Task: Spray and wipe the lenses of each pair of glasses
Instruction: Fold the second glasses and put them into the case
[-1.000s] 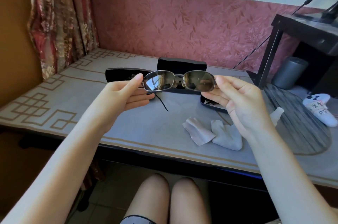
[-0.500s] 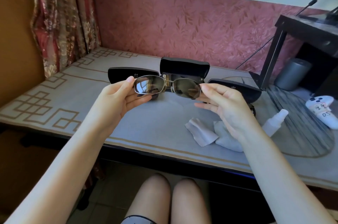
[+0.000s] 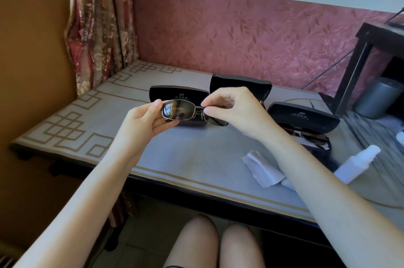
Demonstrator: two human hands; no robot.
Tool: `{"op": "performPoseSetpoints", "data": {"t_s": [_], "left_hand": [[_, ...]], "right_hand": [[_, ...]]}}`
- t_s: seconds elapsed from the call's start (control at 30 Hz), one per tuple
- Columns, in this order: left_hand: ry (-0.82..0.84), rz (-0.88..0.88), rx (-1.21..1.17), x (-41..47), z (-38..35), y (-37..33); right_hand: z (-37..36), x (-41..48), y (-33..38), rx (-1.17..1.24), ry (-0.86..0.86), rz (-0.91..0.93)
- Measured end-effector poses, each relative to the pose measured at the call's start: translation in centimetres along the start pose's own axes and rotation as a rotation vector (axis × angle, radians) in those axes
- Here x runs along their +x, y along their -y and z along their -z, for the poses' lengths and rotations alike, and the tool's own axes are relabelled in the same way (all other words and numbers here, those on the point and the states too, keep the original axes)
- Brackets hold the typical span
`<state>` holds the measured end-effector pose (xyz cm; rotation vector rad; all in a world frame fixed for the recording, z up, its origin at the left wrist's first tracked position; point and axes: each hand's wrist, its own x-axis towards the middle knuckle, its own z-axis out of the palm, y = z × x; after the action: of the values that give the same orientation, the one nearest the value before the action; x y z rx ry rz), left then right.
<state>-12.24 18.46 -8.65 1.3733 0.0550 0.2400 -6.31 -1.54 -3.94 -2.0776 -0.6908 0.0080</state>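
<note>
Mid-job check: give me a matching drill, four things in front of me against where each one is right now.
Things:
1 sunglasses
2 spray bottle
3 cloth
4 second pair

Places:
a farthest right of the four
b in the open case
c crumpled, just left of the bottle
d gripped by left hand and right hand

Pairs: 1-d, 2-a, 3-c, 4-b

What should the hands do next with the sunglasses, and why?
Probably hold the sunglasses with the left hand alone and free the right hand to pick up the spray bottle. Both hands grip the frame now, while the bottle and the cloth lie on the table beside the right arm.
</note>
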Motion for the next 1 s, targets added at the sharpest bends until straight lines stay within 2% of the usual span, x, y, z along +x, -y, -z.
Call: {"op": "performPoseSetpoints", "data": {"t_s": [0.27, 0.5, 0.8, 1.0], "left_hand": [[-0.041, 0.004, 0.018, 2.7, 1.9, 0.0], [-0.283, -0.117, 0.4, 5.2, 3.9, 1.7], [-0.333, -0.165, 0.642, 4.2, 5.5, 4.0], [-0.309, -0.137, 0.654, 4.4, 5.6, 4.7]], "right_hand": [[-2.7, 4.2, 0.0, -0.102, -0.009, -0.007], [-5.1, 6.9, -0.9, -0.113, -0.021, -0.025], [-8.1, 7.3, -3.5, -0.176, -0.075, -0.049], [-8.9, 7.5, -3.9, -0.247, -0.062, -0.08]]}}
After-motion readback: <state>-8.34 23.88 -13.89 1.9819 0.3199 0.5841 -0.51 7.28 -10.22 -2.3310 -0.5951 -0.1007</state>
